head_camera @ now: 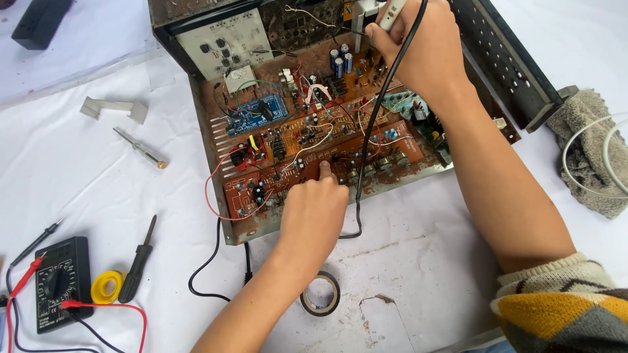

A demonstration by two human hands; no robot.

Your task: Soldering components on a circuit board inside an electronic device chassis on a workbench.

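So here's the bench from above: one opened-up amplifier chassis (216, 189), rusty, sitting on a white sheet (85, 176). Inside I count roughly four brown circuit boards (307, 131) plus one small blue board (252, 112) and a green one on the right.

The left hand (313, 212) rests at the front edge of the chassis, fingers mostly curled, with one fingertip (324, 171) pressed onto the front board. It grips nothing. The right hand (418, 49) reaches to the back of the chassis and is closed round a white-handled tool (391, 13), probably a soldering iron; its black cord (376, 117) runs back across the boards and off the front edge.

Loose stuff: two screwdrivers, a silver one (139, 148) and a black-handled one (139, 261), one multimeter (60, 282) with red and black leads, and two tape rolls, yellow (106, 287) and black (320, 293). There's also one grey cloth (592, 150) on the right and one perforated metal cover (504, 59) leaning at the back.

Space-wise, the sheet is open left of the chassis. The black tape sits just beside the left forearm.
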